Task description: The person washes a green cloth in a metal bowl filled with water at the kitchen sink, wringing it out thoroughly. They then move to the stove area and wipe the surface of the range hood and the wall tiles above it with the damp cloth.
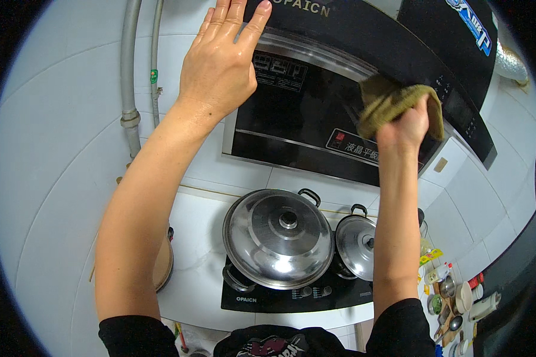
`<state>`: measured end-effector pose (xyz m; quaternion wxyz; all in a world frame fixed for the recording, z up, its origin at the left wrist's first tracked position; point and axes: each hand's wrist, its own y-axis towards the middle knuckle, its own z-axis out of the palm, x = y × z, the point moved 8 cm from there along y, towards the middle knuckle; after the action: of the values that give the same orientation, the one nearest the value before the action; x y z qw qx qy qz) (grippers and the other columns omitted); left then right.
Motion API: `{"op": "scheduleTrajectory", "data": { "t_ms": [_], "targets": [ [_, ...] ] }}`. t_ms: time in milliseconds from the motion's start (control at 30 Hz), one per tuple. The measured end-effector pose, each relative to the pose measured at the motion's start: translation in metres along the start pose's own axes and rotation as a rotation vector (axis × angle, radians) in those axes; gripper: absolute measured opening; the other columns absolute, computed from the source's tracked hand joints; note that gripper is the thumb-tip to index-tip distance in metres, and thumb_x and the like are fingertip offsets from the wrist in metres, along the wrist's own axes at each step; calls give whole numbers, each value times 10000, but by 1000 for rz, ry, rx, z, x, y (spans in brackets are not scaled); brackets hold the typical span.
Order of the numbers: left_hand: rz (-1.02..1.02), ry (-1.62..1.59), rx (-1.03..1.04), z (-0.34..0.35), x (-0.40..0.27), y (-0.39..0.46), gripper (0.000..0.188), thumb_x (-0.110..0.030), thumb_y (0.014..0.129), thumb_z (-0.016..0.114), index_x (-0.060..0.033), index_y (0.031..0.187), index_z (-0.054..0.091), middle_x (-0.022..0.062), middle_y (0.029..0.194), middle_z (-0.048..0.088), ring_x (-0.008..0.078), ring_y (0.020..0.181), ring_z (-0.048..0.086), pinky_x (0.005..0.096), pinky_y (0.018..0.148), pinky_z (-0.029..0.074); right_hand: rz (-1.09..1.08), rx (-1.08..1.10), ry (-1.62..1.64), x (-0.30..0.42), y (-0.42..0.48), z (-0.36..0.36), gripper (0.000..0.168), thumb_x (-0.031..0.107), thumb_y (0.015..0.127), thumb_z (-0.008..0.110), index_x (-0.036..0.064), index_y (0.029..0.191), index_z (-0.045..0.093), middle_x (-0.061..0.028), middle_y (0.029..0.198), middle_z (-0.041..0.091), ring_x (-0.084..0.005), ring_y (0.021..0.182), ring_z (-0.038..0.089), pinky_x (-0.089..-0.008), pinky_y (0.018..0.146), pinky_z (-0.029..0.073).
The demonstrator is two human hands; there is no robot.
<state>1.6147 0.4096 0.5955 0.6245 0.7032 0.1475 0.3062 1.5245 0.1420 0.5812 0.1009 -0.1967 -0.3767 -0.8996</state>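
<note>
My right hand (406, 127) grips a folded olive-green cloth (384, 107), which lies against the black front panel of a range hood (290, 116). The cloth's edge looks blurred. Up at the hood's left side, my left hand (221, 67) is spread flat with its fingers pointing upward, and nothing is in it. Its fingertips overlap the hood's upper rim; whether they press on it I cannot tell. A steel trim strip (312, 51) runs across the hood between the two hands. The hood bears writing and a printed label.
Below the hood, a large lidded steel pot (259, 241) and a smaller lidded pot (355, 247) stand on a black gas cooktop (268, 301). Grey pipes (128, 67) climb the tiled wall at left. Bottles, bowls and a ladle (454, 323) crowd the counter at right.
</note>
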Motion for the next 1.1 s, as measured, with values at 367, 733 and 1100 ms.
{"op": "scheduleTrajectory", "data": {
  "t_ms": [367,733,1100],
  "targets": [
    [-47,21,-97,-2,1,2,545,0,700,530,20,1242,481,283,1309,436,415,1252,405,441,1057,342,308,344,68,-112,-78,156,445,414,1001,355,42,1220,463,-89,1184,537,-219,1109,509,-394,972,403],
    [17,204,24,16,6,-11,733,114,694,480,-90,1393,388,147,1455,351,309,1344,338,423,1097,309,331,370,157,-63,-39,80,343,379,999,381,80,1103,514,-74,1069,560,-235,1040,539,-462,987,413],
    [-1,158,18,14,4,-10,733,121,683,485,-89,1382,408,144,1452,360,303,1351,333,419,1098,315,-107,-192,-27,64,50,-108,340,355,995,400,71,1107,551,-79,1077,585,-265,987,558,-466,894,457]
  ]
}}
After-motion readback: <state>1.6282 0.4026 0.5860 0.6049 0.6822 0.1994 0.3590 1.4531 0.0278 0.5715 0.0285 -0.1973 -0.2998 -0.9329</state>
